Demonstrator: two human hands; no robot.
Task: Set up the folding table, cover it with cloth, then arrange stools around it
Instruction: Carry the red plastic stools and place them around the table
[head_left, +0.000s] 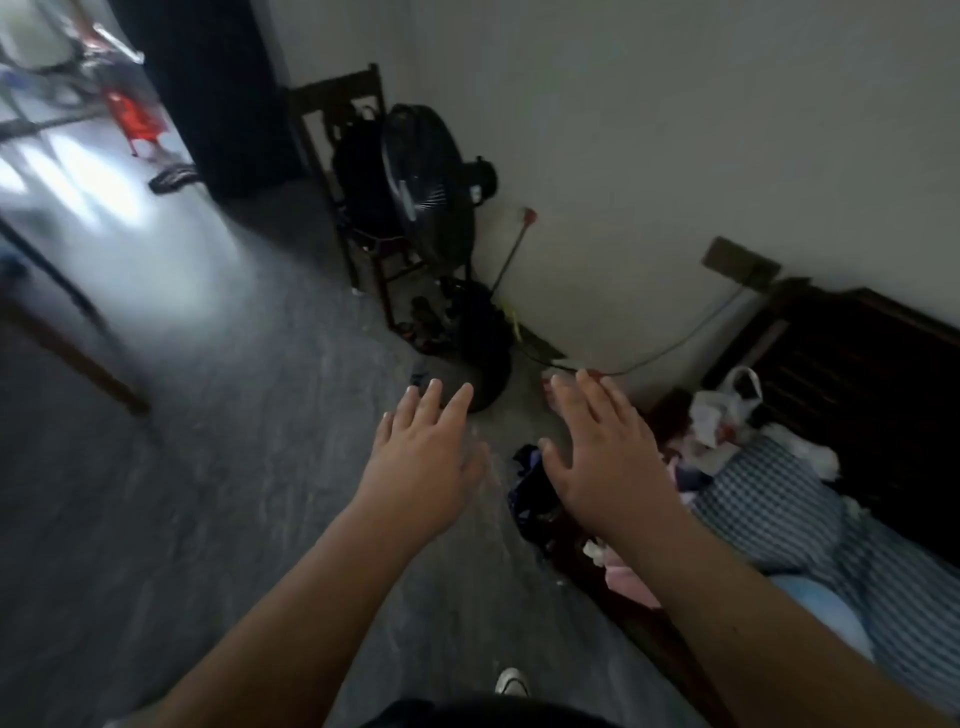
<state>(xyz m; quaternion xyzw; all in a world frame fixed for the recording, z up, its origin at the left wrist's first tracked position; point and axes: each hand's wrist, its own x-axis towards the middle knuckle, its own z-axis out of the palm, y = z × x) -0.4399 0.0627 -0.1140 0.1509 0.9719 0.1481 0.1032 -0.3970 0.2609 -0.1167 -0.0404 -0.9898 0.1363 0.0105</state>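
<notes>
Both my hands reach out in front of me over the grey floor, palms down and fingers straight. My left hand and my right hand hold nothing. A red plastic stool stands far off at the upper left, blurred, beyond a doorway. A brown wooden leg and a dark bar, perhaps of a table, cross the left edge. No cloth for the table is plain to see.
A black floor fan stands by the wall next to a dark wooden chair with a black bag. A bed with checked and striped bedding, clothes and a white plastic bag fills the right. A cable runs along the wall.
</notes>
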